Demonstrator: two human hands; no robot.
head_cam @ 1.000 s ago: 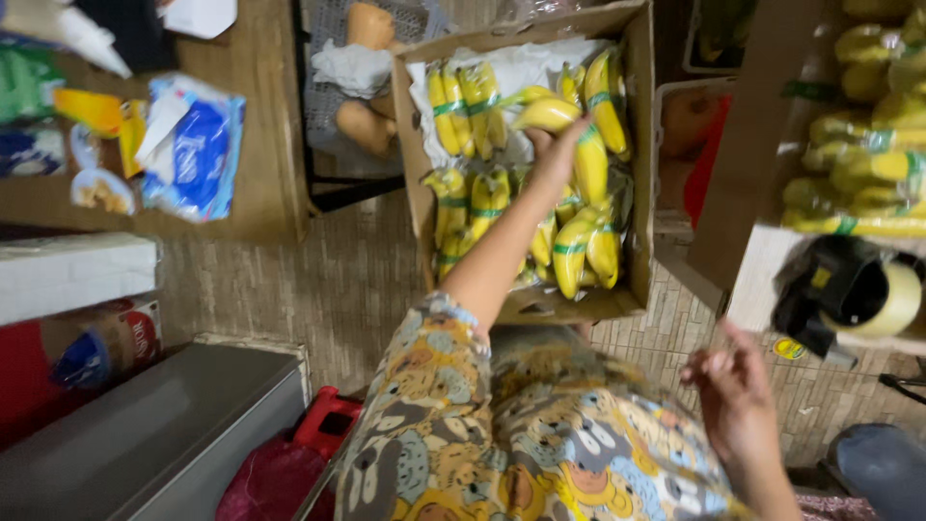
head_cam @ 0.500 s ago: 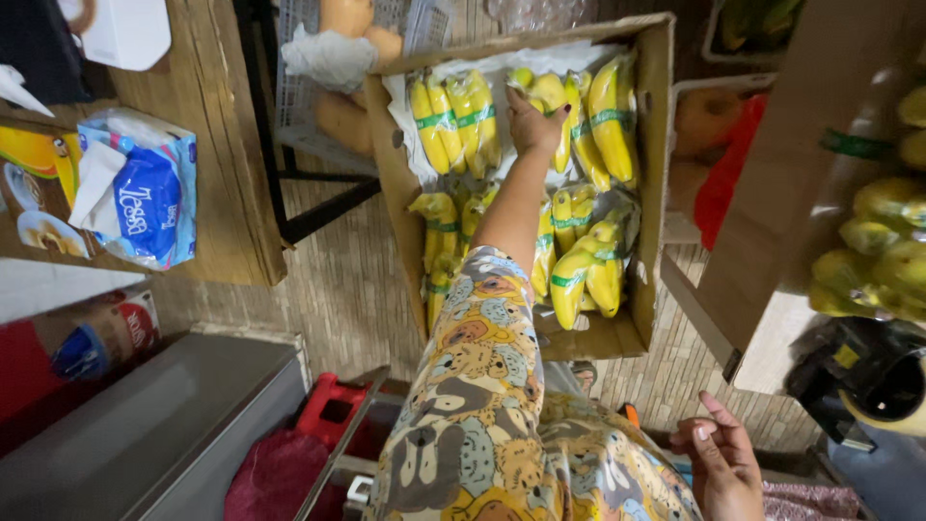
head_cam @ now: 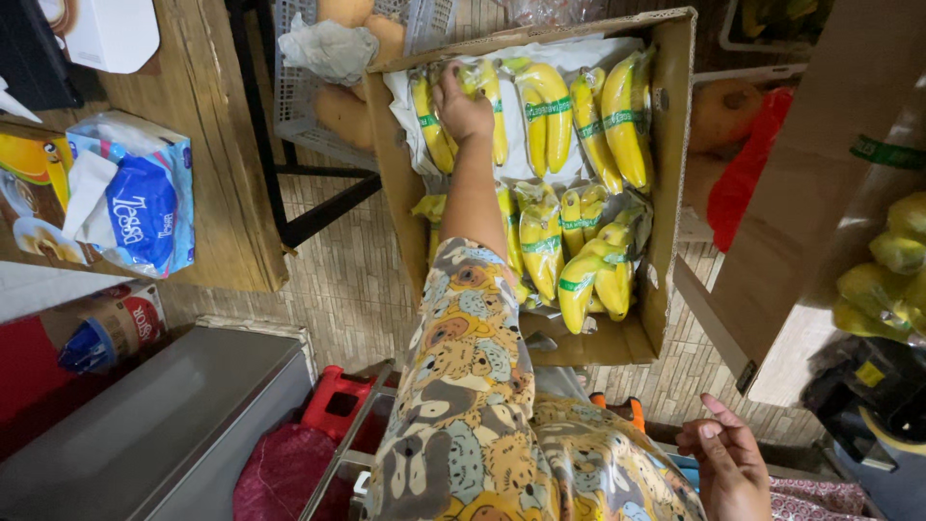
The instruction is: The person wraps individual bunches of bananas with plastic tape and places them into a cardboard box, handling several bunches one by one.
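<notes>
A cardboard box (head_cam: 670, 193) lined with white paper holds several bunches of yellow bananas (head_cam: 545, 232) with green bands. My left hand (head_cam: 461, 104), on an arm in a sleeve printed with animals, reaches into the box's far left corner. Its fingers curl around a banana bunch (head_cam: 431, 130) there. My right hand (head_cam: 725, 465) hovers low at the bottom right, fingers spread and holding nothing, well away from the box.
A wooden table (head_cam: 217, 145) at left carries a blue tissue pack (head_cam: 140, 207). A white crate (head_cam: 318, 106) of brown produce stands behind the box. A grey cabinet (head_cam: 164, 434) and red stool (head_cam: 338, 400) are below. More bananas (head_cam: 887, 275) lie on a shelf at right.
My left hand has moved from the right-hand bananas across to the far left corner of the box. My right hand has dropped lower in view. The camera has come closer.
</notes>
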